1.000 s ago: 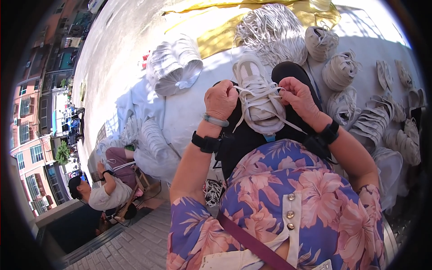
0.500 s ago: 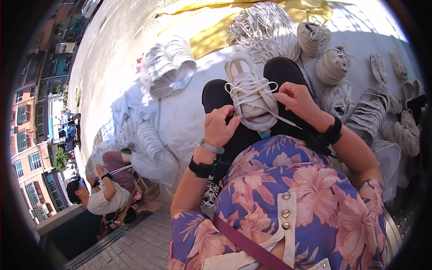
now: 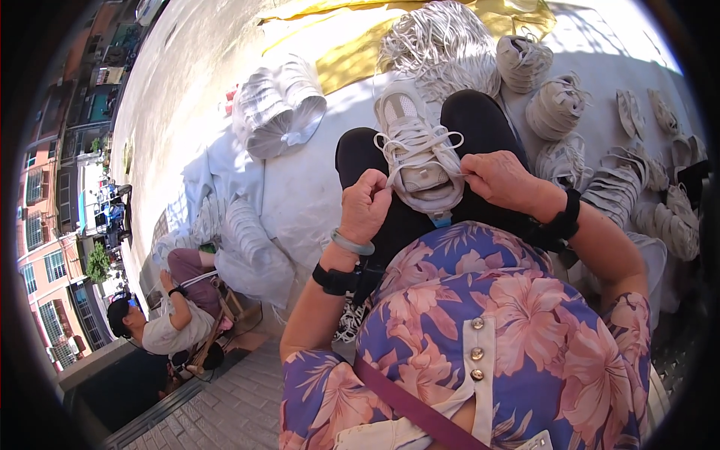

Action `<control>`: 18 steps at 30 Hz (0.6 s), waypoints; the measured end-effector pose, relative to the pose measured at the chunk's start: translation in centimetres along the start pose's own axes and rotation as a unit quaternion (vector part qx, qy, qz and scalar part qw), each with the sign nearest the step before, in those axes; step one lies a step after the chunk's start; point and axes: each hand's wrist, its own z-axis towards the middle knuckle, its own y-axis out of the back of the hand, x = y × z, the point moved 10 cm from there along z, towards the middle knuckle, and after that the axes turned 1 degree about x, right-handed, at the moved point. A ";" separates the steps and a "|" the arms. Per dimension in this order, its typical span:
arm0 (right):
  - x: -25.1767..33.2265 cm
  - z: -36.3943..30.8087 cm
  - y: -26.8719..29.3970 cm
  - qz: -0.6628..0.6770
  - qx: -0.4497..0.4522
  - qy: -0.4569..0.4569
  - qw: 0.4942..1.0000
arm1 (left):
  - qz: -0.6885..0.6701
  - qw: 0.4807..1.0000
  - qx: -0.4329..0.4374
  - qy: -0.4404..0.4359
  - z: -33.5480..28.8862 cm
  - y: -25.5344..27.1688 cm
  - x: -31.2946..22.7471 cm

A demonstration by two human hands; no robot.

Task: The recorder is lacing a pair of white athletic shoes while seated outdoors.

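Left hand pulled lower, fisted on lace, right hand pinching lace beside white sneaker

Counts: one white sneaker on the lap, two hands on its laces, left hand and right hand. One heap of loose white laces. Two bagged bundles of white shoe parts. One yellow sheet. One other person seated lower left. Loose shoe uppers at right: many, too overlapped to count exactly.
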 end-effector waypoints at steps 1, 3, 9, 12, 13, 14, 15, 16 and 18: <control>0.1 0.1 0.5 0.001 0.001 0.001 1.000 | 0.001 1.000 -0.001 0.001 -0.1 0.2 0.1; 0.5 0.5 2.8 -0.028 -0.055 0.020 0.998 | -0.200 0.974 -0.011 0.108 0.0 0.4 0.4; 0.3 0.3 4.6 -0.185 -0.089 0.061 0.977 | -0.004 0.998 -0.001 0.059 1.1 3.0 -1.5; 0.1 -0.5 4.0 -0.179 -0.079 0.058 0.979 | 0.096 0.995 0.005 0.037 0.6 3.8 -1.9; 0.1 -0.7 3.7 -0.180 -0.070 0.058 0.979 | 0.121 0.992 0.006 0.023 0.3 3.8 -2.1; 0.1 -1.0 3.7 -0.179 -0.070 0.058 0.980 | 0.121 0.992 0.007 0.024 0.0 3.8 -2.1; -0.2 -1.1 3.6 -0.176 -0.064 0.044 0.981 | 0.128 0.991 0.026 0.023 -0.3 3.2 -2.3; -0.5 -1.3 3.5 -0.174 -0.058 0.031 0.983 | 0.136 0.989 0.046 0.021 -0.6 2.7 -2.5; -0.4 -1.5 3.6 -0.172 -0.066 0.039 0.982 | 0.140 0.989 0.049 0.013 -1.1 2.2 -2.9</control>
